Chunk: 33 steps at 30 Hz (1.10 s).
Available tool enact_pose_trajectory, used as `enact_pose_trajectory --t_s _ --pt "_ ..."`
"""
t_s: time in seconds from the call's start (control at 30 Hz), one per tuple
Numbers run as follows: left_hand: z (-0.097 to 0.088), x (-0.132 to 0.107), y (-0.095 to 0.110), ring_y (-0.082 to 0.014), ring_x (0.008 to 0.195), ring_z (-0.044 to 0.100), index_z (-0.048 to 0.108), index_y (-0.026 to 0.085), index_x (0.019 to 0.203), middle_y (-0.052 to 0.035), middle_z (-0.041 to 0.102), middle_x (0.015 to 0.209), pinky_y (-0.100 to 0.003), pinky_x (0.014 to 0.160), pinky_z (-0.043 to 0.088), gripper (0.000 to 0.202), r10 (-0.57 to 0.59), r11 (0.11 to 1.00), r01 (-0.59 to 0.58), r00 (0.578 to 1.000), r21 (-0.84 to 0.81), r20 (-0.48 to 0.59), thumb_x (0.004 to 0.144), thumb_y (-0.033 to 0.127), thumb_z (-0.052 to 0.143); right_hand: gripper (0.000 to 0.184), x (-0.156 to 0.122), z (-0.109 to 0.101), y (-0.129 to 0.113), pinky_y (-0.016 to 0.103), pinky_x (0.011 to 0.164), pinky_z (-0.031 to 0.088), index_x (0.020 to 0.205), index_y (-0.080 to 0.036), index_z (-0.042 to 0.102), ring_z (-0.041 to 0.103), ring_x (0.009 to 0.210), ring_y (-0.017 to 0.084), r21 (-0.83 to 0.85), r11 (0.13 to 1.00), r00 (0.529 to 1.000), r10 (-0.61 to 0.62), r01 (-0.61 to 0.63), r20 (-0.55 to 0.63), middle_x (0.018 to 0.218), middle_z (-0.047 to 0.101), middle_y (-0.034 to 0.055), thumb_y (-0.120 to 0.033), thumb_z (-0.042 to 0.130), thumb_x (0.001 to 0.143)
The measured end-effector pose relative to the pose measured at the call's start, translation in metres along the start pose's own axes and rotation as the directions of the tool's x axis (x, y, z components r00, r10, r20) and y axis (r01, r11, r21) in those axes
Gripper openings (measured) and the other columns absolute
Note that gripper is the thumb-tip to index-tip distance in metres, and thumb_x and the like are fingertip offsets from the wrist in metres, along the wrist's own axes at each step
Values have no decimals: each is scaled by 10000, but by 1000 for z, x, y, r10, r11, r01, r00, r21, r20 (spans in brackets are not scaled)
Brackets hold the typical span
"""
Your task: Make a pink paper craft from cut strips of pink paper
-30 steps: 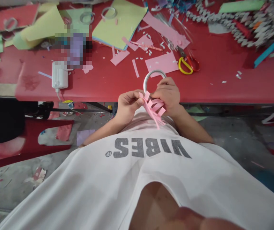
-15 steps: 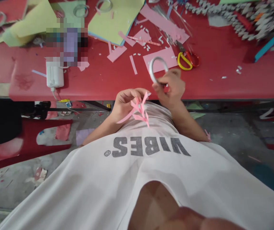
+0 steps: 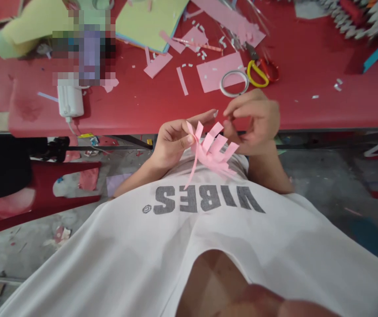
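My left hand (image 3: 177,140) is closed, its thumb pinching a pink fringed paper strip (image 3: 210,149) in front of my shirt. Several cut tabs stick up from the strip, and a thin tail hangs down. A small whitish piece (image 3: 215,113) shows on the tip of my outstretched left index finger. My right hand (image 3: 256,121) is just right of the strip, fingers curved and apart, somewhat blurred, with nothing visible in them. Beyond it, a white tape roll (image 3: 222,83) lies flat on the red table (image 3: 126,110), partly over a pink paper piece (image 3: 217,70).
Yellow-and-red-handled scissors (image 3: 258,74) lie beside the tape roll. Pink scraps (image 3: 158,65), a pencil (image 3: 202,44) and yellow sheets (image 3: 149,22) are spread farther back. A white power bank (image 3: 71,100) with a cable sits left, near the table edge.
My right hand has let go of the tape roll, now flat on the table, and moved slightly right and down. The pink strip has turned and spread out to the right.
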<state>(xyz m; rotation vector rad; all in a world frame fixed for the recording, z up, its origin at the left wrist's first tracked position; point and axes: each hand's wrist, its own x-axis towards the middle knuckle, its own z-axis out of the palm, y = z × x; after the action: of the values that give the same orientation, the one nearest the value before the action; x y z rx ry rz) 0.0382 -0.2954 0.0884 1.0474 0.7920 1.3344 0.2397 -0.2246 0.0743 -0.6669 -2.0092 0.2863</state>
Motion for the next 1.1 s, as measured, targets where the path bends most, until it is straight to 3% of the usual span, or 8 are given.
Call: enact_pose_trajectory --t_s 0.1,0.2,0.4,0.5,0.67,0.77,0.97,1.1 --pt "-1 -2 -1 -326 1270 601 608 186 661 -68 686 1276 -539 1073 482 386 3 997 4 996 -75 90 761 501 808 153 1 -4 -15 460 855 498 850 -281 522 653 850 214 -55 999 996 6 -1 86 933 685 -9 -417 568 903" --pt "-2 -4 1 -327 1261 609 642 184 694 -72 683 1280 -532 1056 498 316 -11 998 19 992 -65 125 791 441 801 152 5 -6 -14 456 863 476 841 -276 510 652 835 205 -107 994 990 36 -22 139 965 697 -12 -400 549 920" --pt "-5 -7 3 -290 1207 649 697 185 766 -67 670 1307 -456 1029 532 222 -25 999 31 986 -30 164 832 382 777 276 13 -9 -17 432 799 448 761 -245 488 602 745 184 -78 996 984 -35 50 176 870 683 17 -459 560 920" --pt "-5 -8 4 -299 1247 623 708 181 774 -69 665 1313 -482 1087 488 194 8 1000 -6 980 -9 197 845 350 769 331 12 -11 -20 432 782 440 728 -241 456 593 719 177 -83 995 986 -46 60 161 839 674 4 -489 555 925" --pt "0 -8 8 -316 1258 612 713 191 761 -65 668 1305 -520 1103 473 206 -37 999 36 978 9 205 835 373 773 392 3 -7 -8 432 781 445 715 -244 472 579 685 165 -181 974 982 -113 140 150 826 685 -26 -580 574 888" --pt "1 -9 8 -324 1247 616 712 194 769 -78 703 1227 -518 1049 512 209 -35 996 50 979 -67 202 827 382 781 380 -7 -2 -6 416 766 454 715 -248 483 556 652 152 -182 962 979 -199 202 37 789 681 -44 -569 618 865" --pt "-1 -11 7 -345 1162 653 687 191 718 -92 710 1161 -450 796 605 305 -124 990 134 975 -47 184 744 455 839 504 -27 -2 -24 477 835 488 632 -229 428 614 761 196 -199 978 997 56 -67 -59 789 684 -27 -653 616 830" --pt "1 -10 11 -338 1179 648 689 197 724 -78 695 1207 -465 830 606 297 -131 986 152 961 -71 242 753 454 833 575 -41 5 -13 499 834 496 592 -208 416 637 781 200 -48 989 979 133 -142 -157 758 671 -41 -707 596 815"
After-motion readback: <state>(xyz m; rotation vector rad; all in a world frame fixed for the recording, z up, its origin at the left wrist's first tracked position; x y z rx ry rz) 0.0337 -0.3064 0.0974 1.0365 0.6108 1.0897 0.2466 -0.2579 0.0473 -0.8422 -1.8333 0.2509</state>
